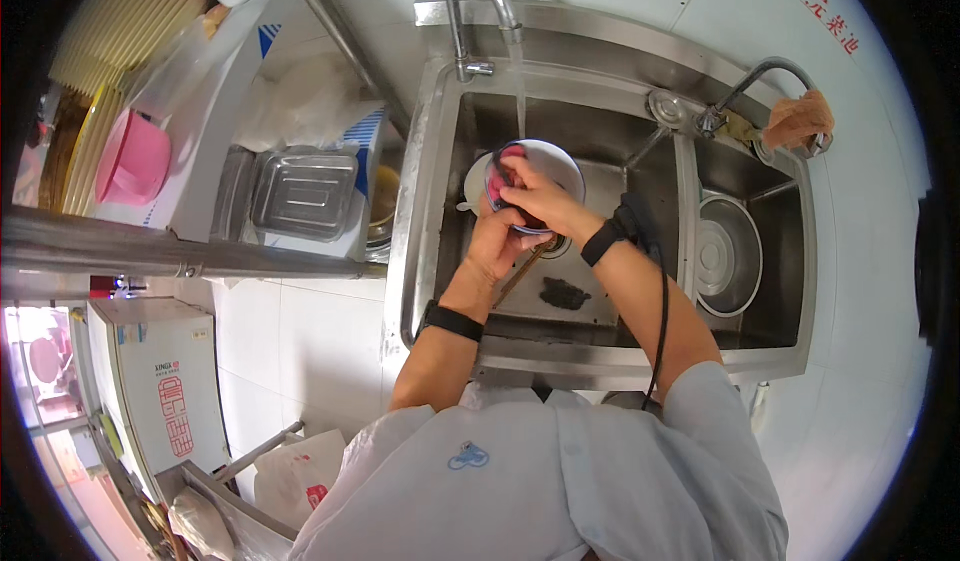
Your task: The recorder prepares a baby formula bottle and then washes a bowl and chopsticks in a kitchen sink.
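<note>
A white bowl with a blue rim point(564, 167) is held over the left basin, its near rim in my left hand point(496, 242). My right hand point(541, 195) reaches across the bowl, its fingers pressed on something red and dark whose kind I cannot tell. Water point(519, 84) runs from the left faucet point(457, 5) towards the bowl. Behind it lies another pale dish point(475, 184), partly hidden. Below my hands, chopsticks point(525, 272) lean near the drain point(556, 246), and a dark scouring pad or cloth point(565, 294) lies on the basin floor.
Metal basins point(739, 253) are in the right sink, under a second faucet point(772, 65) with an orange cloth point(801, 121). A drain strainer point(665, 108) sits on the divider. Left are a shelf rail point(187, 253), clear plastic containers point(306, 193) and a pink bowl point(133, 159). A black cable point(663, 328) runs along my right arm.
</note>
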A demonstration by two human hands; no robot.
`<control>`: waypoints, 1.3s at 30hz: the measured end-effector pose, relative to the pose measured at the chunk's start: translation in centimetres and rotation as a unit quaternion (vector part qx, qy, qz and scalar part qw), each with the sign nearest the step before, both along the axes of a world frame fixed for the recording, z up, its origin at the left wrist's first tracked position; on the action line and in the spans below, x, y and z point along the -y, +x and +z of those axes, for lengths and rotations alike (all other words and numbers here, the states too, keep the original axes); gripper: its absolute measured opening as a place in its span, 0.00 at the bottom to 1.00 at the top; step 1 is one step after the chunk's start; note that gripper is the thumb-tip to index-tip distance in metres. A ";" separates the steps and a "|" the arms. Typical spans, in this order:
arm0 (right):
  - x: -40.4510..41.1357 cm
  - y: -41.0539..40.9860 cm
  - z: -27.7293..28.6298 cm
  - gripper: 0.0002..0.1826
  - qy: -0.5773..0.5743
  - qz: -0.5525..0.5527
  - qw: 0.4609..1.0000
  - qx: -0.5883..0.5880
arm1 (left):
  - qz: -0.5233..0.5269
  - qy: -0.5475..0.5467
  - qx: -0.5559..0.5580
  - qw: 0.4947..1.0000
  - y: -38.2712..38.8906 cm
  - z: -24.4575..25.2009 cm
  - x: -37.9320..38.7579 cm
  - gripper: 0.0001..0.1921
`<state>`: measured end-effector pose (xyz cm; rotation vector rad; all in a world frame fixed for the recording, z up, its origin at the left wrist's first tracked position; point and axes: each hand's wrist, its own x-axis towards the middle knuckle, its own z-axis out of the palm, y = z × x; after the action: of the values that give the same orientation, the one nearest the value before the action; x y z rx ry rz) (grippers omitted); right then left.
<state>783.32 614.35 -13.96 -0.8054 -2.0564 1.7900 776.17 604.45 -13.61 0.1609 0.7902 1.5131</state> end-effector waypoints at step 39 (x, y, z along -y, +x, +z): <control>0.3 -0.7 0.4 0.28 0.192 0.083 0.977 -0.028 | -0.041 0.072 0.053 0.995 -3.6 -1.1 0.4 0.40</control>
<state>782.65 614.02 -13.60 -0.4799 -2.3842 1.3967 772.60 604.03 -14.71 0.2163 0.5845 1.4876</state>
